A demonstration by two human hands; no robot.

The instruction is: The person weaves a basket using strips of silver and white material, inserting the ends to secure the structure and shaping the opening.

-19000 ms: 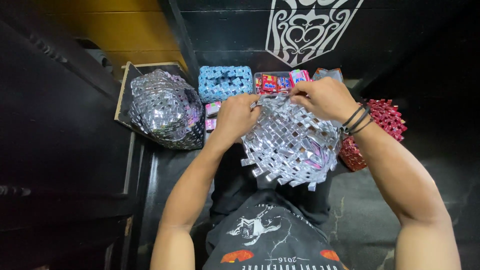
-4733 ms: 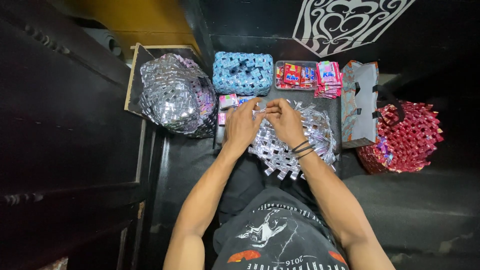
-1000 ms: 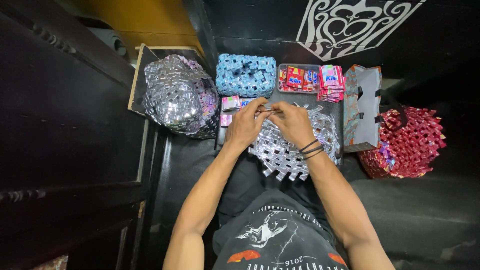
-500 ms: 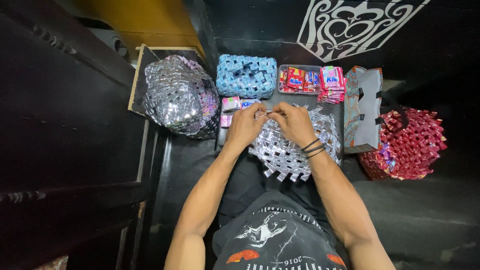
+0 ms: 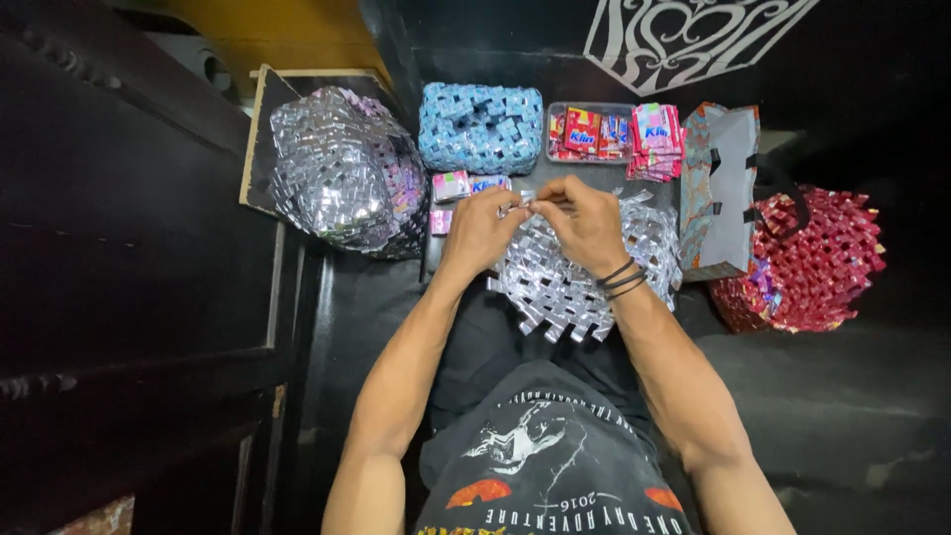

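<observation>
At far left sits a finished silver woven basket [image 5: 342, 168]. Our left hand [image 5: 482, 226] and right hand [image 5: 586, 220] meet over the half-woven silver mat [image 5: 580, 282] on our lap, both grips seemingly pinching one folded foil strip [image 5: 522, 201]. We judge weaving midway; next, tuck it into the edge.

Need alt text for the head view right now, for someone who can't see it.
Seen from above, both hands, left hand and right hand, meet at the far edge of a silver woven piece on the person's lap. Around it lie a silver woven bag, a blue woven box, a tray of sachets and a red woven basket.
</observation>
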